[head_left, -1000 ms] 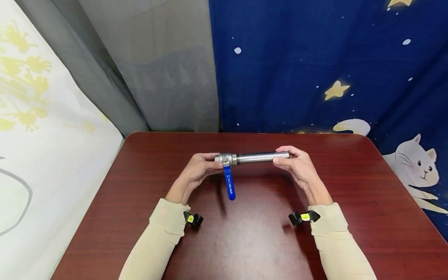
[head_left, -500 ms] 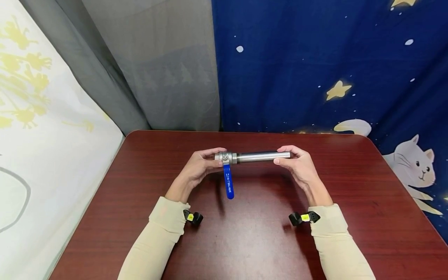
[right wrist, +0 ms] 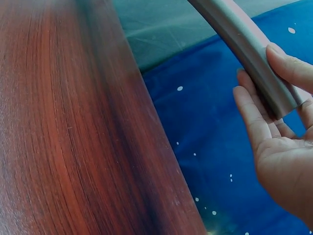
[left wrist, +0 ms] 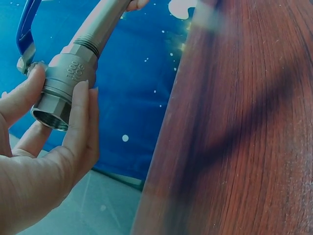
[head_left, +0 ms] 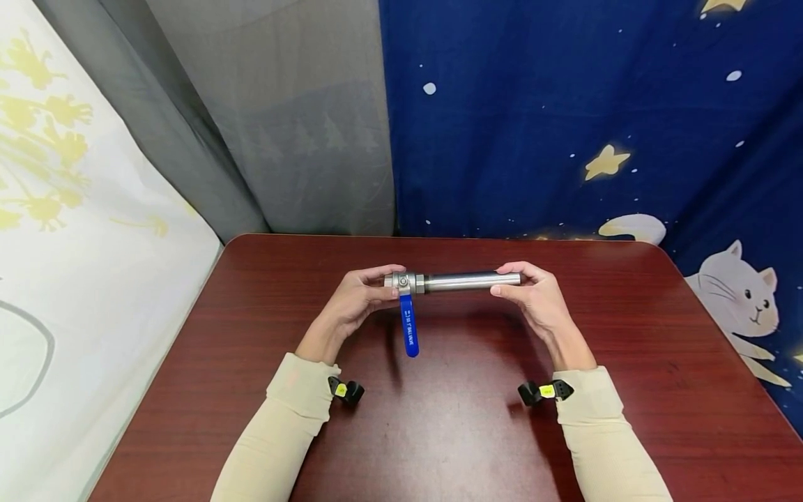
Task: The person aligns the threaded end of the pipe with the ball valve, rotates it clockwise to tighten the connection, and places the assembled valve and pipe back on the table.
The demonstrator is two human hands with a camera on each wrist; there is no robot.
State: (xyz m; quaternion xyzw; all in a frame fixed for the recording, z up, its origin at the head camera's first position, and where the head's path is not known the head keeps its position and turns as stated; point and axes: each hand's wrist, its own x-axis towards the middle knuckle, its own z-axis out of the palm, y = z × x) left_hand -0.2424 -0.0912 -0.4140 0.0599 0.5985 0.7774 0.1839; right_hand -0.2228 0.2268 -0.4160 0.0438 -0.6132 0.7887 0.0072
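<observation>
A steel ball valve with a blue lever handle is joined to a smooth metal pipe, both held level above the table. The left hand grips the valve body by its outer end, thumb on the near side and fingers around the far side. In the left wrist view the valve's open hexagonal end faces the palm, and some pipe thread shows at the joint. The right hand pinches the pipe's free end between thumb and fingers; the right wrist view shows this pipe end too.
A dark red wooden table lies beneath the hands. Behind it hang a grey curtain and a blue star-patterned curtain. White patterned cloth borders the left side. Small black cameras sit at both wrists.
The left index finger has moved from behind the valve to lie along its top. The blue handle has shifted very slightly; the right hand's grip looks the same.
</observation>
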